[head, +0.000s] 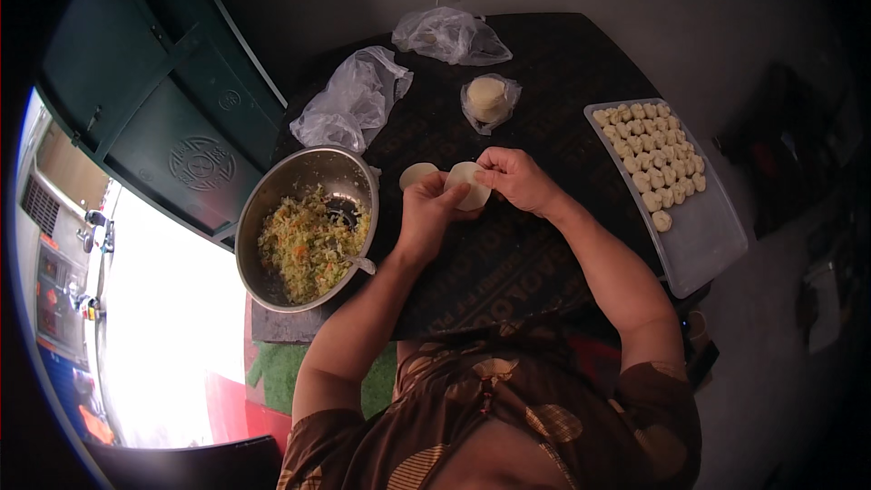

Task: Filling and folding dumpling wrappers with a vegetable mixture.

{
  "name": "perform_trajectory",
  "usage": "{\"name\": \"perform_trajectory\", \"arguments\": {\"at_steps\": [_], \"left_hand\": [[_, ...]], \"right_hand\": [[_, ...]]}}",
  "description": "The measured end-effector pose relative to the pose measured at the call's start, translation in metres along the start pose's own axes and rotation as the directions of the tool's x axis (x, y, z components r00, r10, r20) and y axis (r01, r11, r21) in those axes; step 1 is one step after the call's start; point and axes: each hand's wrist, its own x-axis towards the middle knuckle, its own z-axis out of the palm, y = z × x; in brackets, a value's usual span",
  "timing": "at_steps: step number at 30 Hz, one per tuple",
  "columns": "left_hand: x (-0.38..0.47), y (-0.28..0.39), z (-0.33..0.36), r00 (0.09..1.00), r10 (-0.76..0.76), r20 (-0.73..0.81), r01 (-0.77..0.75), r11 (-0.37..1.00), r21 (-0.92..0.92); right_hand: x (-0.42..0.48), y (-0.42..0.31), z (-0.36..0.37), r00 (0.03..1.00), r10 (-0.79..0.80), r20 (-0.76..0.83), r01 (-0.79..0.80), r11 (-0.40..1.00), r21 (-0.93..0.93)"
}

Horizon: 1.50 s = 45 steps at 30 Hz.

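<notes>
A round dough wrapper [468,185] is held between my left hand [427,209] and my right hand [518,180], whose thumb and fingers pinch its right edge. Another pale dough wrapper [416,173] shows just behind my left fingers; whether that hand holds it too, I cannot tell. To the left stands a steel bowl [249,265] with chopped vegetable filling [299,245] and a spoon, its handle [363,264] at the rim. Beyond my hands a stack of wrappers [486,96] lies on clear plastic. Folded dumplings [656,150] sit in rows on a plastic tray [708,252] at the right.
Two crumpled clear plastic bags [357,99] [449,34] lie at the far side of the dark table [544,82]. A green metal door [190,150] stands at the left, beside a bright opening. The tray reaches the table's right edge.
</notes>
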Motion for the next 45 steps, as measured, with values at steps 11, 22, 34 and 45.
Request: {"name": "perform_trajectory", "arguments": {"at_steps": [11,22,34,45], "left_hand": [[0.003,-0.006,-0.008,0.986,0.159,-0.054,-0.142,0.962,0.231],[0.006,-0.005,-0.012,0.982,0.116,-0.152,-0.117,0.993,0.002],[0.003,0.0,-0.009,0.998,0.06,-0.02,-0.06,0.998,0.008],[0.002,0.004,-0.008,0.986,0.162,-0.036,-0.166,0.968,-0.186]], "right_hand": [[0.0,0.001,-0.001,0.999,-0.041,0.029,0.042,0.998,-0.045],[0.001,-0.001,-0.002,0.997,0.052,0.052,-0.049,0.997,-0.067],[0.001,-0.002,-0.002,0.999,0.036,-0.011,-0.035,0.998,0.06],[0.002,-0.002,0.0,0.984,-0.059,-0.166,0.041,0.993,-0.109]]}}
